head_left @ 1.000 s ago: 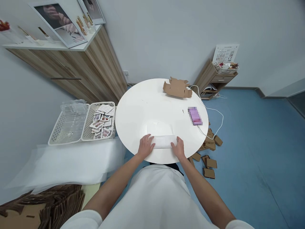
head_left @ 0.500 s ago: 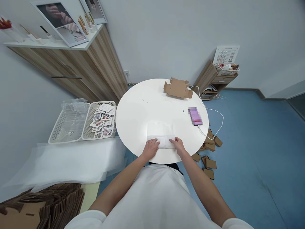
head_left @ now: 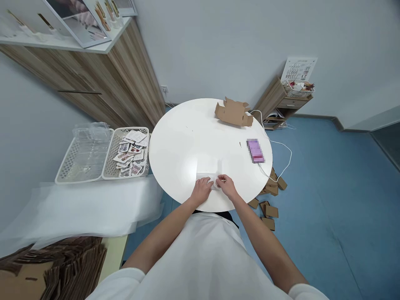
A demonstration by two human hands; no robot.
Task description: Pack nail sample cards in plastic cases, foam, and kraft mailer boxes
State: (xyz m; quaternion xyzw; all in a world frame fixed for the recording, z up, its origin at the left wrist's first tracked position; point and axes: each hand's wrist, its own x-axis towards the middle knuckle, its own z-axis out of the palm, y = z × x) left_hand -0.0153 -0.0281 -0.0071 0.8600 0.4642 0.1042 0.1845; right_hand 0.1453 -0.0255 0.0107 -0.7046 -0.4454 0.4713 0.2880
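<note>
A thin white translucent packing sheet (head_left: pixel 206 166) lies on the round white table (head_left: pixel 175 137) near its front edge, partly folded. On the sheet's left part rests my left hand (head_left: pixel 201 191), with its fingers extended and lying flat. My right hand (head_left: pixel 227 186) pinches the sheet's right side, which is folded inward toward the middle. The two hands are close together but apart. Whether anything lies inside the folded sheet I cannot tell.
An unfolded brown cardboard box (head_left: pixel 234 113) lies at the table's back. A blurred purple device (head_left: pixel 255 151) with a white cable sits at right. To the left are a basket of printed cards (head_left: pixel 109 168), a basket of clear plastic pieces (head_left: pixel 62 173), stacked translucent sheets (head_left: pixel 84 208) and flattened cardboard (head_left: pixel 75 266).
My right hand has moved left and folded the sheet's right side inward, so the sheet is narrower. My left hand stays on the sheet. The view has shifted slightly.
</note>
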